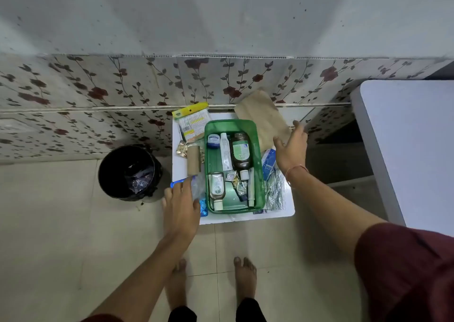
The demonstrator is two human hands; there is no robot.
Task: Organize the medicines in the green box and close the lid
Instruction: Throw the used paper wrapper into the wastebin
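**Medicines half sorted, lid not yet on**

Progress looks partial. The green translucent plastic box [260, 164] sits open on a low white stand [245, 219] against the flowered wall, and several items already lie inside it: a large brown syrup bottle with a green label [241, 152], a slim white tube [225, 153], a small round blue-and-white jar [213, 140], a smaller brown bottle with a white cap [216, 189], a white stick-shaped tube [251, 186] along the right wall, and some small sachets in the middle, too small to identify.

Plenty remains outside. To the left of the box lie a yellow-topped packet of strips [190, 120], a gold foil blister [183, 149], a brown cardboard roll [193, 160] and a blue blister strip [203, 207]. To the right are a brown paper bag [260, 115], a blue-and-white carton [268, 164] and a silver foil strip pack [276, 194]. I cannot make out a lid anywhere in view, so closing is judged well off.

The left hand [180, 211] is spread, palm down, over a clear wrapper and a blue object at the stand's left edge; whether it grips them is unclear. The right hand [291, 147] is open with fingers splayed, just over the paper bag's lower edge, holding nothing that shows.

A black waste bin [130, 171] stands on the tiled floor to the left.
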